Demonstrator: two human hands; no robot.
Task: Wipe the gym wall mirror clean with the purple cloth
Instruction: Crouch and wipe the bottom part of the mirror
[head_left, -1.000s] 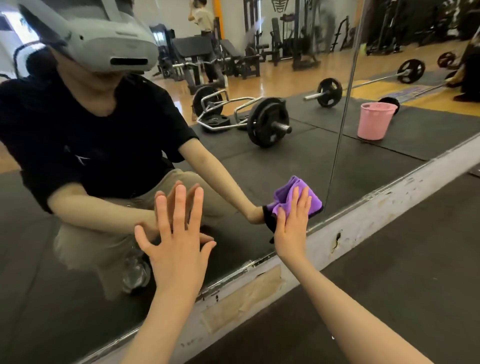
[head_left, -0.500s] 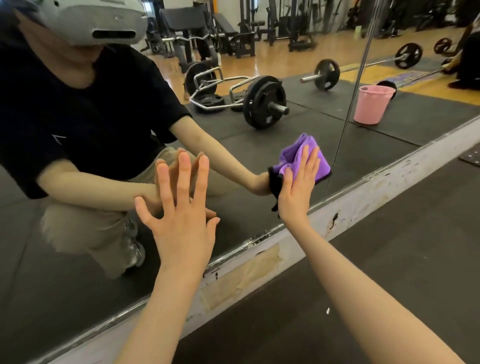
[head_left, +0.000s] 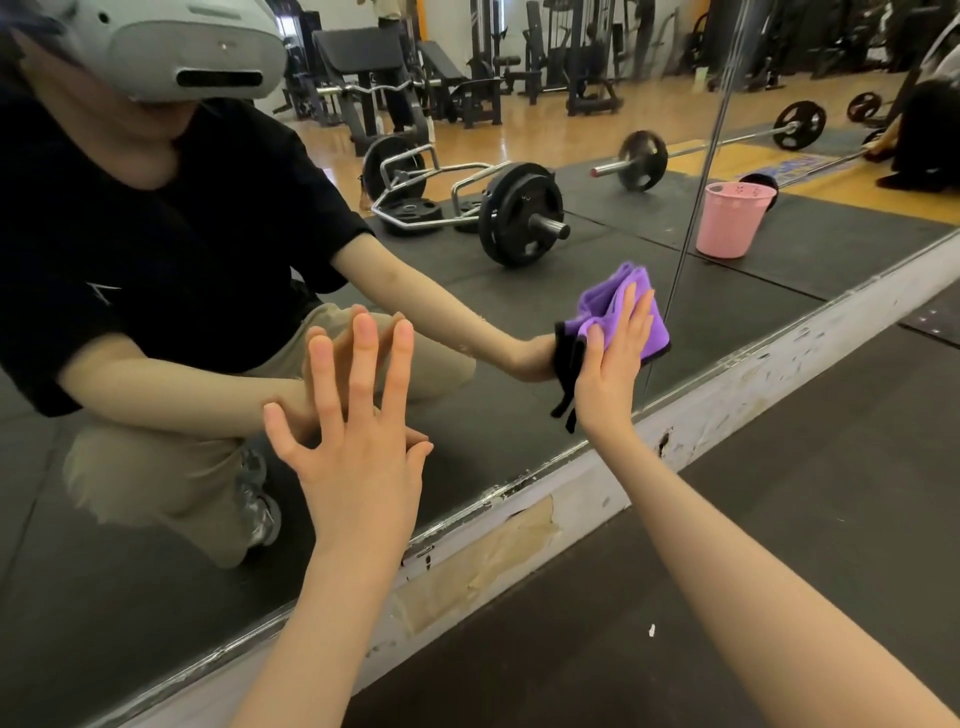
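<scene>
Low on the mirror (head_left: 597, 249), the right hand (head_left: 610, 364) presses the purple cloth (head_left: 631, 312) flat against the glass with straight fingers, just above the scuffed white base strip (head_left: 727, 405). Meanwhile the left hand (head_left: 358, 447) rests on the glass, fingers spread wide.

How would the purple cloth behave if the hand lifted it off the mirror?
The cloth looks soft and folded in bunched layers, so it would probably droop and unfold. Its black edge hangs limp below the right hand, which suggests it is floppy and light. Pressed flat, it likely slides easily over the mirror.
</scene>
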